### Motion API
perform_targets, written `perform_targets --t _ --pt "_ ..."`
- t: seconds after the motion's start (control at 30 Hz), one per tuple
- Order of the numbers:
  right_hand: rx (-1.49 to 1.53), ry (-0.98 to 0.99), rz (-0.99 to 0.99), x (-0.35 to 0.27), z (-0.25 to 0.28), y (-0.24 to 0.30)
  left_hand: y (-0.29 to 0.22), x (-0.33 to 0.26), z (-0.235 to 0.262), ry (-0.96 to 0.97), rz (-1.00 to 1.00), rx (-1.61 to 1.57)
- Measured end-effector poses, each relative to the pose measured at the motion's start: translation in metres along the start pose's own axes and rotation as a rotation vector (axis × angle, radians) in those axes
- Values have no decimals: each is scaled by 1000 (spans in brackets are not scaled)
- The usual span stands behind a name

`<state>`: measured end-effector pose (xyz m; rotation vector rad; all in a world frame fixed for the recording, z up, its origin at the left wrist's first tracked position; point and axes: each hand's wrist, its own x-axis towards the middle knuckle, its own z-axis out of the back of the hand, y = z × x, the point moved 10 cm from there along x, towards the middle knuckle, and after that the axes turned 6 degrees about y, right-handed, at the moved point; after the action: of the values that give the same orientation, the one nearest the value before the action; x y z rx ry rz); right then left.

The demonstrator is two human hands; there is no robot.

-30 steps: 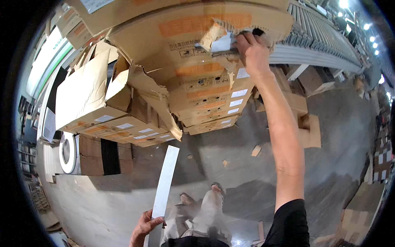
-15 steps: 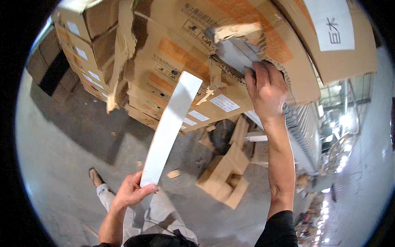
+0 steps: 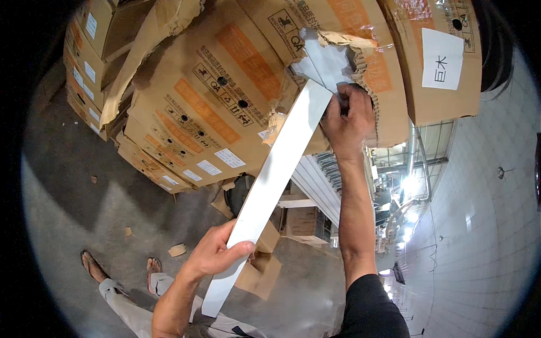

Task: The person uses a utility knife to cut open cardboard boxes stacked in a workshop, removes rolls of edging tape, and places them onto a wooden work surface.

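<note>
My left hand (image 3: 213, 251) is closed around a long flat white strip (image 3: 277, 180), thumb across its face near the lower end. The strip slants up to the right, its top end in front of a ragged hole in a brown cardboard carton (image 3: 386, 107). White flat pieces (image 3: 332, 61) show inside that hole. My right hand (image 3: 350, 125) is at the hole's lower edge, fingers curled inward beside the strip's top end. Whatever those fingers grip is hidden.
Stacked cartons (image 3: 186, 101) fill the upper left, with a torn cardboard flap (image 3: 147, 48) hanging there. A carton with a white paper sheet (image 3: 442, 59) is at the upper right. An opened cardboard box (image 3: 260, 276) and cardboard scraps (image 3: 177, 250) lie on the grey floor.
My left hand has moved up and right, bringing the white strip's top end to the hole beside my right hand. The right hand stays at the hole as the view has shifted.
</note>
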<state>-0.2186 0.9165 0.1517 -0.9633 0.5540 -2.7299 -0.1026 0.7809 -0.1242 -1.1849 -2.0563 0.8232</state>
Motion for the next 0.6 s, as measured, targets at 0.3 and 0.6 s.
perform_targets --t 0.3,0.6 --pt "-11 -20 5 -1 0 1 -8 -2 -23 -138 -2 114" --pt "26 -46 -10 -3 9 1 -15 8 -77 -221 -40 -100"
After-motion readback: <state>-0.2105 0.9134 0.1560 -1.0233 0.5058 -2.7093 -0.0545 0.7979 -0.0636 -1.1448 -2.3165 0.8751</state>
